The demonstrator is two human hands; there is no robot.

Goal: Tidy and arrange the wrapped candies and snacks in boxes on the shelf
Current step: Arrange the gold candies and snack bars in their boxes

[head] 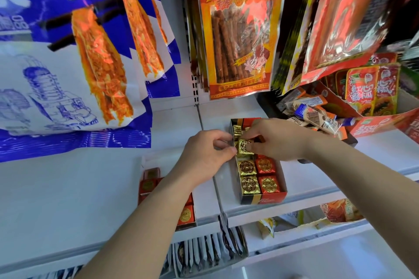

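Note:
A narrow black, gold and red box (260, 199) stands on the white shelf (317, 179). It holds square foil-wrapped candies in two columns, gold ones (246, 167) on the left and red ones (265, 165) on the right. One gold candy (244, 146) is raised above the middle of the box. My right hand (276, 139) pinches it from the right, and my left hand (205, 154) pinches it from the left at the box's left wall. A second box (188, 215) with red candies lies lower left, partly hidden by my left forearm.
Large blue and white snack bags (68, 63) hang at left and orange stick-snack bags (238, 29) hang above the box. At the right sit loose wrapped bars (317, 113) and a red display carton (381, 124). A lower shelf holds upright packets (210, 253).

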